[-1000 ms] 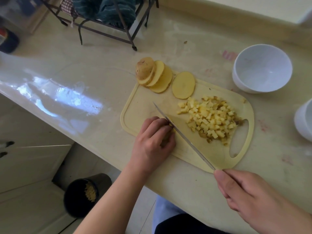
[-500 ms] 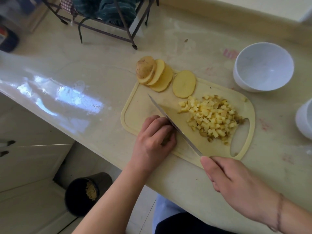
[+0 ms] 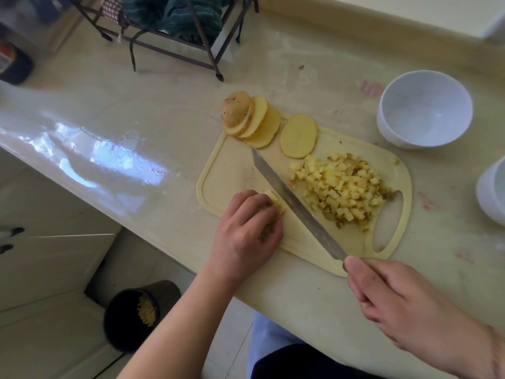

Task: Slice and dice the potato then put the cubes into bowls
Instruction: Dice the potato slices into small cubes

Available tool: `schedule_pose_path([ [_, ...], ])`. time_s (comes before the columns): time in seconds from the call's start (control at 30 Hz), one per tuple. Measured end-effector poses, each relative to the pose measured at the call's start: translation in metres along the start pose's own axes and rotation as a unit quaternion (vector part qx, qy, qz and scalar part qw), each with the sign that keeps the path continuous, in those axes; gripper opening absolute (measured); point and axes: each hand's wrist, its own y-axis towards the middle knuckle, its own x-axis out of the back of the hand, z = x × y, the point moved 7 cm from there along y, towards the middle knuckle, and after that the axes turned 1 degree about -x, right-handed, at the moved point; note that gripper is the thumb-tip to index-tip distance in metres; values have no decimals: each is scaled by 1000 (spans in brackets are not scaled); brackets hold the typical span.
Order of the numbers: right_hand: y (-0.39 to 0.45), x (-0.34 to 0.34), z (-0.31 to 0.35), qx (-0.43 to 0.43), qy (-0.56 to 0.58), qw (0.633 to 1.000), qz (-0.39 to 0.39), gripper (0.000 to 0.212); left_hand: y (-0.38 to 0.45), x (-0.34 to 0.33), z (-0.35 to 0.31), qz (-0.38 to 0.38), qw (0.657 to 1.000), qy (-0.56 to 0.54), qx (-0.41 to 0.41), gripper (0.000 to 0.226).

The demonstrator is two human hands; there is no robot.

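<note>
On a pale yellow cutting board [image 3: 226,170] my left hand [image 3: 246,231] holds down a stack of potato strips [image 3: 274,199] with curled fingers. My right hand [image 3: 393,302] grips the handle of a long knife [image 3: 292,199], whose blade lies across the board just right of the strips. A heap of potato cubes [image 3: 341,190] sits on the board's right half. A fan of potato slices [image 3: 254,119] with the skin end leans at the board's far corner, and one single slice [image 3: 298,135] lies flat beside it. A white bowl [image 3: 425,108] stands beyond the board.
A second white bowl [image 3: 492,192] shows at the right edge. A dark metal rack [image 3: 175,31] holding cloth stands at the back of the counter. The counter edge runs diagonally under my arms. Below it a black bin [image 3: 136,313] with peelings stands on the floor.
The knife has slid forward then drawn back and to the right, off the strips. My left hand has shifted slightly back, uncovering the cut ends of the strips.
</note>
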Motion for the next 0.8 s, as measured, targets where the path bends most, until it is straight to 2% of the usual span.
schedule_pose_path([
  [0.2,-3,-3,-3,46,-66,996,-23,72,0,0,1,4,1000,-3,-2,4],
  [0.33,-7,-1,-13,39,-73,996,-25,73,0,0,1,0,1000,-10,-4,3],
  [0.6,-15,4,-24,16,-91,995,-22,89,0,-1,2,4,1000,-19,-4,1],
  [0.7,-9,0,-22,20,-87,996,-15,84,1,-2,3,4,1000,-24,-2,2],
  [0.8,2,-6,-16,34,-80,996,-9,65,1,-2,3,6,1000,-29,0,2],
])
